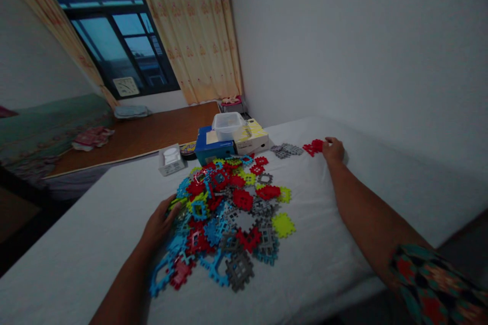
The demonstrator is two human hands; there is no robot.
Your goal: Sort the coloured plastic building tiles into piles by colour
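Observation:
A heap of plastic interlocking building pieces (244, 221) in red, blue, grey and yellow-green lies on the white-covered surface. At its left edge rests my left hand (162, 219), thumb and fingers apart, touching yellow-green pieces; some fingertips are hidden. Farther off to the right, my right hand (334, 151) is closed at the edge of a red interlocking piece (316, 146), its fingers pinched together. That piece is among a few red ones lying on the sheet. Beside them, to the left, is a small group of grey pieces (285, 151).
Behind the heap stand a blue box (214, 148), a yellow-and-white box (252, 137) and a clear plastic tub (227, 126) on top. A small white box (171, 160) sits left of them. The white wall (343, 51) borders the right side.

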